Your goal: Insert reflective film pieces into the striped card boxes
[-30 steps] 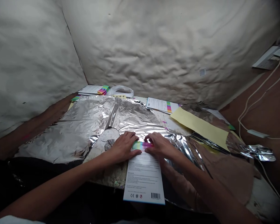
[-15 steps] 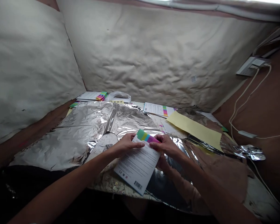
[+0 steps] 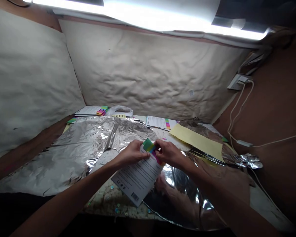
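Note:
A white printed sheet (image 3: 139, 177) with a barcode and a rainbow-striped top end (image 3: 148, 145) is held tilted above the front edge of the table. My left hand (image 3: 134, 153) grips its upper left side, thumb lying on the print. At the striped end, the fingers of my right hand (image 3: 166, 152) are pinched together on the coloured edge. The right fingertips partly cover the stripes. Silvery foil (image 3: 86, 141) spreads over the table on the left, and dark shiny foil (image 3: 177, 194) lies below my right hand.
Printed sheets with coloured ends lie at the back left (image 3: 87, 110) and back centre (image 3: 158, 121). A clear plastic bag (image 3: 120, 110) is near them. Yellow paper (image 3: 197, 140) and crumpled foil (image 3: 250, 161) lie on the right. Cables hang from a wall socket (image 3: 239, 81).
The view has tilted up, showing a bright lamp at the top. My right hand has shifted its hold along the striped end, fingers more curled. The sheet sits slightly further left in view.

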The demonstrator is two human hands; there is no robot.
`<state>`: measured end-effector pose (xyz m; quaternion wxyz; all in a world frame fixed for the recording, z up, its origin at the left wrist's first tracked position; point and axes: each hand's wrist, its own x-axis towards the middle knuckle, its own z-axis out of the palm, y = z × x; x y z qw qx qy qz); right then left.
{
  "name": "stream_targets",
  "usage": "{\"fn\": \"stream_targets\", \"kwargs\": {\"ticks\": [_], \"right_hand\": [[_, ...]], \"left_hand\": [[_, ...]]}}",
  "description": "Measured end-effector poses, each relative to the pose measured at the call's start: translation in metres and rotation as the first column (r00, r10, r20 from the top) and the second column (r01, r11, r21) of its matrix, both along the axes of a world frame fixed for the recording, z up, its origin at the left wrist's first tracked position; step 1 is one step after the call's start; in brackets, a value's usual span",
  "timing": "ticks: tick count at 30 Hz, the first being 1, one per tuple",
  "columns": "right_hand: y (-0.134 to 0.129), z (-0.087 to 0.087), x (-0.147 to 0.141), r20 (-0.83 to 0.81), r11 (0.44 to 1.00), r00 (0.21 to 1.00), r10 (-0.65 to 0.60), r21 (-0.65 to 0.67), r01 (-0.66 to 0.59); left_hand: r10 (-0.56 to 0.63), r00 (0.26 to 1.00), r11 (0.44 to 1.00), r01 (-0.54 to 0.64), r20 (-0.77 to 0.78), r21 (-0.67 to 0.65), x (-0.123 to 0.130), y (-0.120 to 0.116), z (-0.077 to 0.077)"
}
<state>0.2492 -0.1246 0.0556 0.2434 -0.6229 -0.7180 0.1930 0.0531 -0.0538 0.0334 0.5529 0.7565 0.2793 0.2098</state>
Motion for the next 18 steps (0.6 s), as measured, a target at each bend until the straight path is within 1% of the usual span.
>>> {"fn": "stream_targets", "kwargs": {"ticks": [2,4,5,6,7,8,10,11,12,13,14,15,16,17,18], "right_hand": [[0.001,-0.003,0.0,-0.108,0.999,0.993,0.045,-0.019,-0.047],[0.004,-0.005,0.002,-0.238,0.987,0.962,0.136,-0.052,-0.153],[0.005,-0.006,0.002,-0.273,0.977,0.946,0.177,-0.067,-0.203],[0.005,-0.005,0.001,-0.273,0.971,0.941,0.202,-0.071,-0.229],[0.003,-0.004,-0.001,-0.24,0.973,0.95,0.202,-0.061,-0.222],[0.001,-0.003,-0.005,-0.177,0.983,0.969,0.173,-0.03,-0.181],[-0.005,-0.002,-0.015,-0.032,0.994,0.998,0.062,0.087,-0.059],[-0.007,-0.002,-0.02,0.018,0.989,1.0,0.005,0.15,-0.007],[-0.009,-0.003,-0.023,0.035,0.981,0.999,-0.039,0.192,0.031],[-0.009,-0.003,-0.025,0.01,0.978,0.999,-0.052,0.201,0.049],[-0.009,-0.004,-0.025,-0.066,0.984,0.997,-0.03,0.173,0.041],[-0.007,-0.006,-0.022,-0.188,0.994,0.982,0.02,0.112,0.002],[-0.004,-0.007,-0.018,-0.342,0.996,0.936,0.085,0.034,-0.078],[-0.002,-0.008,-0.013,-0.503,0.981,0.852,0.145,-0.042,-0.192],[0.001,-0.009,-0.007,-0.648,0.946,0.742,0.174,-0.1,-0.309]], "left_hand": [[-0.012,1.0,1.0,0.013,-0.011,0.012,-0.003,0.001,0.001],[-0.037,0.999,0.999,0.037,-0.016,0.027,-0.005,0.001,0.004],[-0.051,0.999,0.998,0.052,-0.02,0.043,-0.006,0.001,0.007],[-0.057,0.998,0.996,0.059,-0.027,0.07,-0.007,0.0,0.011],[-0.055,0.998,0.992,0.059,-0.04,0.108,-0.007,-0.002,0.014],[-0.04,0.998,0.986,0.049,-0.056,0.159,-0.007,-0.003,0.018],[0.018,0.996,0.961,0.007,-0.088,0.277,-0.007,-0.008,0.026],[0.051,0.994,0.944,-0.015,-0.099,0.329,-0.007,-0.009,0.029],[0.075,0.992,0.93,-0.031,-0.106,0.365,-0.007,-0.011,0.031],[0.082,0.99,0.925,-0.033,-0.114,0.38,-0.008,-0.011,0.033],[0.078,0.99,0.927,-0.028,-0.118,0.374,-0.009,-0.011,0.033],[0.065,0.991,0.936,-0.018,-0.121,0.351,-0.01,-0.01,0.033],[0.045,0.992,0.947,-0.005,-0.118,0.32,-0.012,-0.008,0.032],[0.021,0.994,0.959,0.011,-0.109,0.284,-0.013,-0.006,0.031],[-0.006,0.995,0.969,0.029,-0.095,0.245,-0.015,-0.003,0.029]]}}
